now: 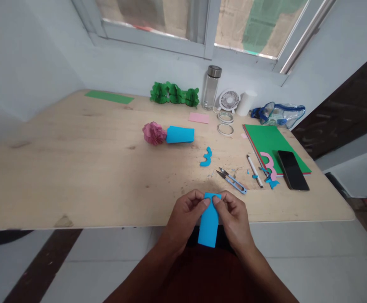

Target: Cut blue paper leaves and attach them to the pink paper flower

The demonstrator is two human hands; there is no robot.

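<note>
Between my two hands is a folded strip of blue paper [209,227], held near its upper end at the table's front edge. My left hand [188,212] pinches its left side, thumb on top. On the right side, my right hand [233,212] pinches it the same way, fingers curled behind. The paper's lower end hangs toward my lap. Just beyond my hands lie thread snips [233,181] with pale blue handles. A wavy blue paper cutout [206,157] rests farther back.
A pink paper flower [154,133] touches a blue paper piece [180,134]. Green paper shapes [174,94], a glass bottle [211,89], a small fan [229,100] and tape rolls [225,129] stand or lie behind. Rightward are a white pen [254,171], green sheets [273,141] and a phone [293,170].
</note>
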